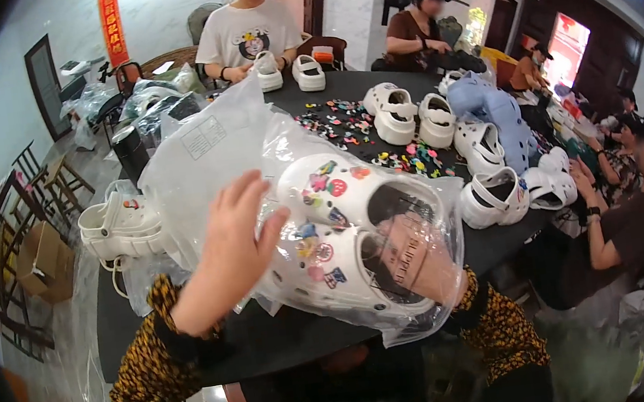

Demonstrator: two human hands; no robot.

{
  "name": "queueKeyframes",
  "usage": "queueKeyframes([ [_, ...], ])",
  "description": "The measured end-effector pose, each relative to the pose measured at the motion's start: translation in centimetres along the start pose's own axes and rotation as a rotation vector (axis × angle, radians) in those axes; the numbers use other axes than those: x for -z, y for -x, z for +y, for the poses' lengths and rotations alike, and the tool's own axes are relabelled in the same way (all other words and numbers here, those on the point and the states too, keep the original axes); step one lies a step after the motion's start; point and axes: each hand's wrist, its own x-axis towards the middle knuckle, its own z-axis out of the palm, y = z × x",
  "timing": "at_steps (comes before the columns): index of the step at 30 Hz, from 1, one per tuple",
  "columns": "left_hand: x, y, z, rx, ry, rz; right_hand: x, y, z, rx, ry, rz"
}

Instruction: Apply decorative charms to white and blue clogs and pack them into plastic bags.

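Note:
A pair of white clogs (326, 240), dotted with colourful charms, sits inside a clear plastic bag (400, 327) in front of me. At their heel end, my right hand (431, 238) grips the pair; clear film and the clogs hide most of its fingers. A brown printed card (407, 255) lies against the shoe openings. My left hand (232, 231) is open at the left of the bagged clogs, thumb spread, holding nothing. Behind it a large translucent plastic bag (204, 143) stands up on the table.
More white clogs (130, 223) stand at the left, others (488, 194) at the right of the black table (275, 349). Loose colourful charms (337, 120) lie scattered beyond. A dark bottle (130, 151) stands far left. Across the table, a person (251, 34) handles clogs; several people sit along the right.

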Motion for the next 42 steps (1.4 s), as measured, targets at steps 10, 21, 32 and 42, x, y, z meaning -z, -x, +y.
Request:
queueKeyframes([
  [10,-4.4,-1.6,-4.8,0.928,0.564,-0.464,2.9,1.0,0.3,-0.118,0.017,-0.070],
  [21,-6.8,-3.5,-7.0,0.929,0.928,-0.005,4.2,1.9,1.1,-0.095,-0.032,-0.066],
  [32,-1.4,-5.5,-16.7,0.779,0.608,0.198,4.4,2.1,1.3,-0.089,-0.034,-0.052],
  [42,5.5,-4.6,-23.5,0.668,0.306,0.156,5.3,4.5,4.1,-0.276,0.027,-0.098],
])
